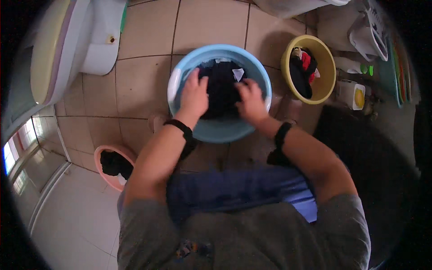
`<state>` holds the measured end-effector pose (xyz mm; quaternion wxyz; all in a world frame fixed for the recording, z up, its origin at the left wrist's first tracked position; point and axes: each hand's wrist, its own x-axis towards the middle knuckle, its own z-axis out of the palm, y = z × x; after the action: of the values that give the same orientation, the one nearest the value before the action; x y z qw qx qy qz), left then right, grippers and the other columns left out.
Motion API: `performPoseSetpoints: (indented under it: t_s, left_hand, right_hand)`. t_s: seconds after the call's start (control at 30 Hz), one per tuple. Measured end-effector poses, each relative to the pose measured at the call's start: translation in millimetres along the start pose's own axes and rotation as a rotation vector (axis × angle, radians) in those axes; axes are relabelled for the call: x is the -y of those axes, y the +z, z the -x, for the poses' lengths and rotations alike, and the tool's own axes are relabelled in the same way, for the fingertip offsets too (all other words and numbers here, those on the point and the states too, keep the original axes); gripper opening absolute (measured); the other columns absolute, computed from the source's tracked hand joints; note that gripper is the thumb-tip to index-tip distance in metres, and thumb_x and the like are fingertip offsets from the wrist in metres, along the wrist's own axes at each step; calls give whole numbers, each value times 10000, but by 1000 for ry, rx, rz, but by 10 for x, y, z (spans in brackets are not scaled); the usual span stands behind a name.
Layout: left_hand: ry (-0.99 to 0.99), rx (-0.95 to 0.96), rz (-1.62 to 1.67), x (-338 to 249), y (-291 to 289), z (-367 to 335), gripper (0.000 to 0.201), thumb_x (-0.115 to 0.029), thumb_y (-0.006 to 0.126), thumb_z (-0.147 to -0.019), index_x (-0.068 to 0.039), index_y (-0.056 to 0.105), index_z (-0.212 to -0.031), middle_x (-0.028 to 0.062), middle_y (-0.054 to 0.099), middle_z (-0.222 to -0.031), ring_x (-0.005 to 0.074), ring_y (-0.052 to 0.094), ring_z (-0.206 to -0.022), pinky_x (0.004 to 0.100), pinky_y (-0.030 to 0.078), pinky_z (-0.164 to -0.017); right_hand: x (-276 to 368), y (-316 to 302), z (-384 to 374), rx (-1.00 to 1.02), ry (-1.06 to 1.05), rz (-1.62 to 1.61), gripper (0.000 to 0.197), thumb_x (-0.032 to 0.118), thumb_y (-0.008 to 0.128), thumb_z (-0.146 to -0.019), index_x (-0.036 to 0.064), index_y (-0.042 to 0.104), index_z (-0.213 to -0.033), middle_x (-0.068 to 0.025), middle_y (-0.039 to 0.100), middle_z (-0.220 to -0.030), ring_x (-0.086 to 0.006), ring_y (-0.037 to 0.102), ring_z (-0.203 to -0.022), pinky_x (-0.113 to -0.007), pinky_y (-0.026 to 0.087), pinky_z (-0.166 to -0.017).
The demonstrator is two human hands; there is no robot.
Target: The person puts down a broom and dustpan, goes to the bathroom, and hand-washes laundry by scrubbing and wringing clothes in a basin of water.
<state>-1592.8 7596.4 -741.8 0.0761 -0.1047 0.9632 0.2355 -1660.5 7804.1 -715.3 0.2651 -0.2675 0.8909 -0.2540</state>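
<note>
A round light-blue basin (215,131) stands on the tiled floor in front of me. In it lies a bunched dark garment (220,90) with a small white patch (238,74) near its upper right. My left hand (194,96) is at the garment's left edge, its fingers bent onto the cloth. On the opposite side my right hand (252,100) has its curled fingers pressed into the fabric. Both hands appear closed on the cloth, though the fingertips are partly lost against it. Dark bands circle both wrists.
At the right a yellow basin (325,85) holds black, red and white clothes. A pink basin (102,152) with dark cloth stands at the lower left. White bottles (348,65) and a white container (348,94) line the right side. A white toilet (96,56) is at the left.
</note>
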Motion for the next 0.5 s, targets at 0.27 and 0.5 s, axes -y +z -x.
performPoseSetpoints:
  t_s: [0.27,0.5]
  left_hand:
    - [-180,206,-157,-160,778,-177,744,-264,622,-792,-224,282,-1453,162,102,-1531,445,12,-1403,750,37,-992]
    - [-140,782,-455,295,1033,-512,630,-342,507,-859,-139,342,-1432,131,215,-1524,484,33,-1380,759,-45,-986]
  right_hand:
    - [-40,901,-474,132,115,601,662,431,426,-934,248,119,-1491,-142,89,-1534,-461,157,-1370,-507,320,-1070]
    - [-240,1286,-899,600,421,96,508,410,398,-931,143,400,-1362,-179,451,-1355,-438,472,-1198,-532,327,-1044]
